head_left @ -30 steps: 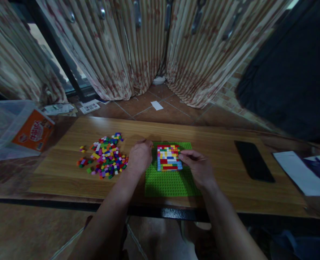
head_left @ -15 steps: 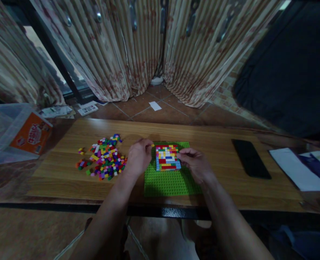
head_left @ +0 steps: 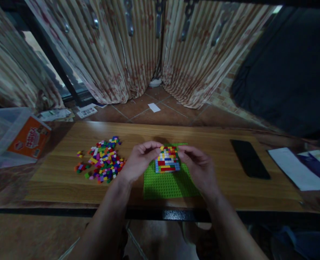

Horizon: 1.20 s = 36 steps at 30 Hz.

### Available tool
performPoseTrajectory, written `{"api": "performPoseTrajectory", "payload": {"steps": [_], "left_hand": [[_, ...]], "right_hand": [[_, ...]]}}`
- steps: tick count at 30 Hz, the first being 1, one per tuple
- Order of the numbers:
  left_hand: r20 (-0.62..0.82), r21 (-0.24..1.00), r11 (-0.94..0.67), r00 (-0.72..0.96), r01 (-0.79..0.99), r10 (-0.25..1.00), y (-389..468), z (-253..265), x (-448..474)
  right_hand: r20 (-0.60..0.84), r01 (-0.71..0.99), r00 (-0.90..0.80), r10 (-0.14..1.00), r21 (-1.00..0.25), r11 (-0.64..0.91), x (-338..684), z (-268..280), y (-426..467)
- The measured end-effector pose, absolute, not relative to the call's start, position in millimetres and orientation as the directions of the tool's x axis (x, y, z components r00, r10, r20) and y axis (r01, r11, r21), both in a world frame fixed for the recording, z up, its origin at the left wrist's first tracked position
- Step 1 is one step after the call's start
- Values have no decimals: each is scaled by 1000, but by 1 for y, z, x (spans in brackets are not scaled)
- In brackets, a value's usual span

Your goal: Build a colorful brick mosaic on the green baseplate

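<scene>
A multicoloured block of toy bricks [head_left: 167, 162] stands on the green baseplate [head_left: 167, 187], its rows red, white, yellow and blue. Over its far left corner, my left hand [head_left: 141, 159] pinches a small yellow brick [head_left: 162, 148] between thumb and forefinger. My right hand [head_left: 197, 164] is at the block's far right corner, thumb and fingers drawn together. Whether anything is between those fingertips is hidden. Both hands partly cover the sides of the block and the baseplate's far part.
Loose bricks [head_left: 106, 160] lie in a pile on the wooden table [head_left: 216, 191], left of the baseplate. A black phone-like slab [head_left: 249, 159] and white paper [head_left: 297, 169] lie to the right. At the far left stands a clear plastic box [head_left: 5, 126] with an orange label.
My left hand has moved right with the yellow brick, from beside the block to over its far left corner. My right hand has shifted slightly toward the block's far right corner.
</scene>
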<state>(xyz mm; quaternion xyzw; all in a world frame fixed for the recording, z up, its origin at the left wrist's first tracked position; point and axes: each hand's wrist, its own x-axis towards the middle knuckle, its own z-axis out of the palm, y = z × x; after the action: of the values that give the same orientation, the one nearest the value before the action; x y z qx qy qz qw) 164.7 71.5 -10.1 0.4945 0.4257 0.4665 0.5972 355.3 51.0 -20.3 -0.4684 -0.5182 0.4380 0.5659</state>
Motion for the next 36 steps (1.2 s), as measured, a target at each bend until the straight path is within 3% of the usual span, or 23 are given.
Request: {"api": "performPoseTrajectory", "payload": {"steps": [5,11,20,27,36], "left_hand": [[-63,970,140,352,-198,934,68,-10,168],[-66,975,149,432,-162,899,65,-12,169],[-88,986,130,341,-104,936,70,-12,162],[-136,989,146,241,-24,961,76,-21,159],[-128,992,127,230,19,965,76,-21,158]], "right_hand": [[300,185,-34,953,-935,302,346,-10,40],[334,240,-98,938,-906,348,339,-5,36],[274,254,102,956,-937,241,369,-15,47],[227,466,-42,973,-857,219,384,-35,51],[167,423,-32,985,-891,165,380,-47,55]]}}
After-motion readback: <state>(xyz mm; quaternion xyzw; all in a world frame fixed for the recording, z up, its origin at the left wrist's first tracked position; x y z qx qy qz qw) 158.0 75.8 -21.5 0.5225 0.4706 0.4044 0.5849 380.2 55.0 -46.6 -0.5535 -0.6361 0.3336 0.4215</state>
